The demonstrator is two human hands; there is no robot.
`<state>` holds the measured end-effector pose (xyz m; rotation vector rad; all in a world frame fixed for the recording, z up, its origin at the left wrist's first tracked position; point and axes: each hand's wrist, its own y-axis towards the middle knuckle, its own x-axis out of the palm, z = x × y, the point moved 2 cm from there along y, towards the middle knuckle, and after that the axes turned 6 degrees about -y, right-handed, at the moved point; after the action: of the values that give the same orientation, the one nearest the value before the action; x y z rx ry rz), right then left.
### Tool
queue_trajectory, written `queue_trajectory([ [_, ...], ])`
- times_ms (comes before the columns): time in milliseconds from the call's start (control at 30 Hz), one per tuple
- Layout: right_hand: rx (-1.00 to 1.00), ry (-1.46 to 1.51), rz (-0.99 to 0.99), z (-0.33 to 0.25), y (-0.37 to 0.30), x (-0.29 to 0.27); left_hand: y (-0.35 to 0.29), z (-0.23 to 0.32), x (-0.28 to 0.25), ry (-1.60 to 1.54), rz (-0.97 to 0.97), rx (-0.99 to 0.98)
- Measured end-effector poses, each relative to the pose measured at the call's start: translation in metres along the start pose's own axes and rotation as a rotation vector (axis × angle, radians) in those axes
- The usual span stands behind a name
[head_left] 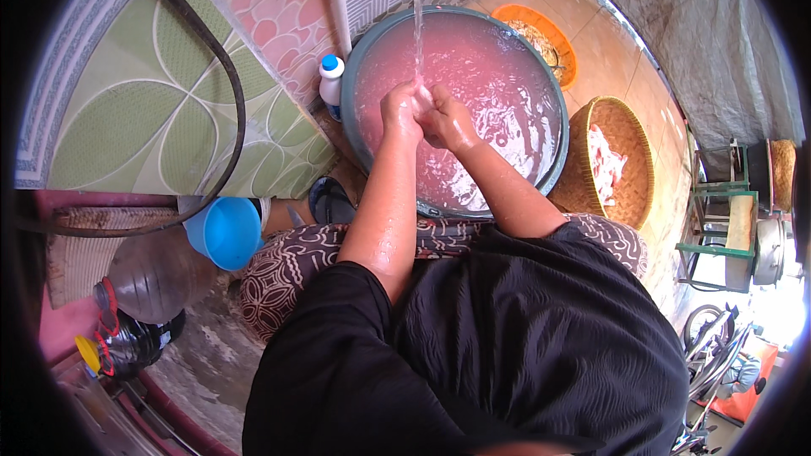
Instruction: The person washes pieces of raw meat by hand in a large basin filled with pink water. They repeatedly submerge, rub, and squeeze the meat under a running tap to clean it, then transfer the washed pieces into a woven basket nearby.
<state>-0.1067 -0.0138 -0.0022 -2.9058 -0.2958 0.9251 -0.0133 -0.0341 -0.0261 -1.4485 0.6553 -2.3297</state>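
Note:
My left hand (pixel 400 110) and my right hand (pixel 450 120) meet above a large dark-green round tub (pixel 359 89) of cloudy pink water. Between their curled fingers is a small pale, wet piece (pixel 421 100), perhaps raw meat; its exact kind I cannot make out. A thin stream of water (pixel 416 17) falls from above straight onto it. Both forearms are wet. To the right of the tub, a tilted woven bamboo basket (pixel 638 148) holds several pale pink-white strips (pixel 604 160) that look like raw meat.
An orange basin (pixel 572 55) with pale bits stands behind the tub at right. Left of the tub is a white bottle with a blue cap (pixel 331 76). A blue pail (pixel 228 232), a large clear plastic bottle (pixel 156 274) and a black hose (pixel 235 84) are farther left.

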Motion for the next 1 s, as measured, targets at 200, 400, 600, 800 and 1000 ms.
queue_trajectory([
  [200, -0.103, -0.236, 0.085, -0.017, -0.017, -0.010, 0.006, -0.006, 0.000, -0.021, -0.035, -0.186],
  [400, -0.058, 0.233, 0.108, -0.006, -0.018, -0.015, -0.001, 0.002, 0.005, 0.053, -0.303, -0.254],
  [600, -0.038, 0.541, 0.065, -0.011, -0.014, -0.020, -0.006, 0.006, 0.011, 0.069, -0.257, -0.171],
  [800, 0.234, 0.731, 0.002, 0.002, -0.010, -0.029, 0.000, 0.007, 0.003, 0.132, -0.330, -0.246],
  [1000, 0.336, 0.909, 0.025, 0.009, -0.004, -0.033, -0.011, 0.009, 0.010, 0.268, -0.430, -0.336],
])
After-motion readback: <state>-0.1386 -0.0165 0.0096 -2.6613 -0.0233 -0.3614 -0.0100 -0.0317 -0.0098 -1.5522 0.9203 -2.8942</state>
